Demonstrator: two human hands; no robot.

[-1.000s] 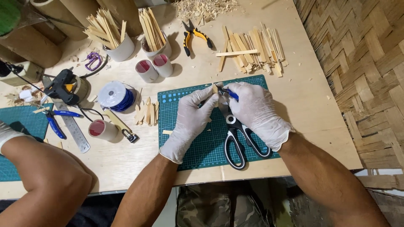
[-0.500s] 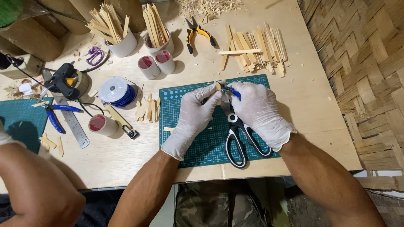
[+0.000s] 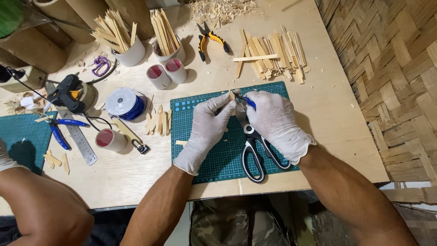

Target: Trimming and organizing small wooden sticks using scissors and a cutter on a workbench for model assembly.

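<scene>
A pale plywood worktable [image 3: 318, 132] carries a dark green gridded cutting mat [image 3: 218, 155], over which both white-gloved hands meet. The left hand [image 3: 207, 132] pinches a small light wooden stick piece [image 3: 232, 95] at the mat's far edge; the right hand [image 3: 275, 123] closes around a thin blue tool [image 3: 249, 102] (its kind is too small to tell) touching that piece. Black-and-white-handled scissors [image 3: 255, 152] lie on the mat beneath the right hand. A heap of flat bamboo slats [image 3: 273, 54] sits behind.

Scissors [image 3: 257, 152] block mat [image 3: 214, 159] centre; table [image 3: 332, 114] right free.
</scene>
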